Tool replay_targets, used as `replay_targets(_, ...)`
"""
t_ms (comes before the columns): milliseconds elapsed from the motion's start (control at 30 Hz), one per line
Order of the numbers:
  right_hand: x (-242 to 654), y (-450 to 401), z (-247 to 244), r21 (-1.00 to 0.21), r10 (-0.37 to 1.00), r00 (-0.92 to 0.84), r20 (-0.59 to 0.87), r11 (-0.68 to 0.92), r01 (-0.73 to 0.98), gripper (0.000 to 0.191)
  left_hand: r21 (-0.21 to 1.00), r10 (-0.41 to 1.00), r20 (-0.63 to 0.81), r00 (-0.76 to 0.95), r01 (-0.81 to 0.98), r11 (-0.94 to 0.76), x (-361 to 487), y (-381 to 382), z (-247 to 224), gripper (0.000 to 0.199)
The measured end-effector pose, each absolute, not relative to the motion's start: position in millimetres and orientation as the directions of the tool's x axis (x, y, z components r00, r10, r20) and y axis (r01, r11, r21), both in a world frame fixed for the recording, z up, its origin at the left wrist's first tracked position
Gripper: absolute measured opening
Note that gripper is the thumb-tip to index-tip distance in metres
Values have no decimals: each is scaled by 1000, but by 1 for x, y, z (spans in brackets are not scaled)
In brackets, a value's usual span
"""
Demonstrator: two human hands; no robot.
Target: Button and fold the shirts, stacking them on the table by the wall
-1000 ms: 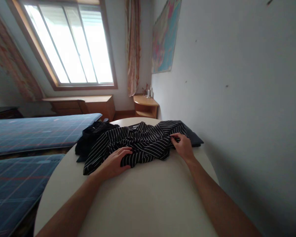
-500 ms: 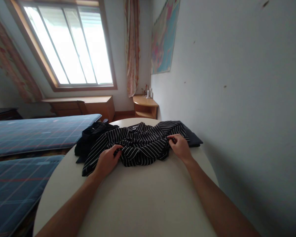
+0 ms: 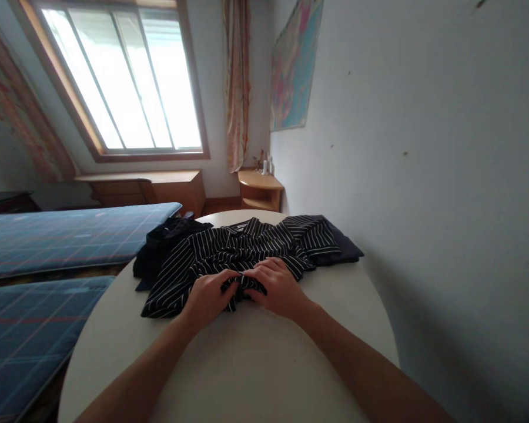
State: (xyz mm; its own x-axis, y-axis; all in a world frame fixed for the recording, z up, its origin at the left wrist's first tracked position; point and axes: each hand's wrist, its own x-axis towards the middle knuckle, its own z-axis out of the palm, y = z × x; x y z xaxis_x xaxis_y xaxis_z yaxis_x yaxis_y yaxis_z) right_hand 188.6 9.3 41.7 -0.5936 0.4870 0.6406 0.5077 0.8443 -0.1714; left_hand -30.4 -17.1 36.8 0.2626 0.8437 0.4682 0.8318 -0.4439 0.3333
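Observation:
A black shirt with white stripes (image 3: 216, 242) lies bunched on the round pale table (image 3: 247, 376), its collar toward the far side and its sleeves spread left and right. My left hand (image 3: 209, 296) is closed on the shirt's near edge. Right beside it, my right hand (image 3: 277, 288) grips the same edge, with a small roll of striped cloth showing between the two hands. The fingertips are partly hidden by the fabric.
Dark clothing (image 3: 165, 238) lies in a heap at the table's left, and a folded dark garment (image 3: 346, 247) sits at its right under a sleeve. Two plaid mattresses (image 3: 70, 235) stand to the left. A wall (image 3: 445, 235) runs close along the right side.
My right hand has moved left from the shirt's right side to meet my left hand at the middle of the near edge. My left hand has shifted slightly right and nearer.

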Motion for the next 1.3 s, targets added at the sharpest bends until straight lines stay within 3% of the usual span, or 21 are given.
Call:
replay_targets(67,190,13,38,-199,508,-576,640,834,515,14,371,846,427,319,792,-485,-29,-18,36,21)
replay_targets(200,206,25,42,-319,588,-448,673,778,542,24,428,855,373,361,751,-504,-35,-13,33,39)
replay_targets(367,227,34,51,-486,655,-276,704,727,486,27,590,876,403,266,656,-471,-41,-7,38,23)
replay_targets(467,230,34,51,-571,728,-245,640,664,482,22,722,891,399,215,526,-450,-45,-9,46,23)
replay_targets(567,227,27,56,-625,777,-293,557,624,468,19,843,918,292,269,381,-380,-55,-12,54,33)
replay_targets(700,213,7,66,-662,693,-549,468,686,302,16,936,937,131,323,270,-224,-65,-9,56,58)
replay_targets(767,203,-5,67,-674,610,-685,398,701,233,17,900,957,173,234,357,-250,-64,-4,51,53)
replay_targets(867,186,-22,59,-666,481,-827,292,722,185,20,719,945,292,151,617,-321,-60,4,37,41)
replay_targets(1033,161,-45,45,-712,246,-967,72,692,123,24,369,933,316,174,883,-290,-61,10,11,49)
replay_targets(1100,159,-47,47,-758,187,-980,70,648,70,24,256,942,286,175,934,-251,-63,10,6,53)
replay_targets(1167,164,-42,54,-751,229,-963,143,659,46,22,169,956,246,160,964,-205,-65,9,6,55)
replay_targets(1233,175,-28,59,-683,418,-873,251,715,146,20,110,972,197,126,982,-150,-66,7,8,54)
replay_targets(1300,193,-7,60,-611,662,-662,352,698,373,20,65,985,157,73,994,-84,-66,6,11,52)
